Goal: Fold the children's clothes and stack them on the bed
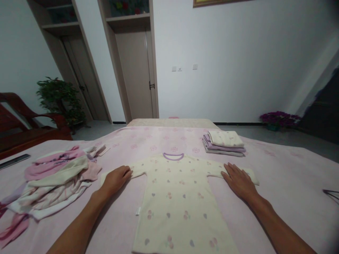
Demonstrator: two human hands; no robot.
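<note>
A cream long-sleeved children's top [176, 197] with a purple neckband and a print of cherries and hearts lies spread flat, neckline away from me. My left hand [118, 178] rests on its left sleeve, fingers close together and laid over the cloth. On the opposite sleeve lies my right hand [238, 180], palm down with the fingers stretched out. The cuff ends show beyond both hands. A small white tag [138, 211] sticks out at the top's left side seam.
A heap of crumpled clothes [58, 180] lies at the left on the pink flowered sheet [286, 197]. Folded clothes [225, 143] are stacked at the back right. A phone-like dark object [15, 161] lies far left; a thin black object [331, 194] shows at the right edge.
</note>
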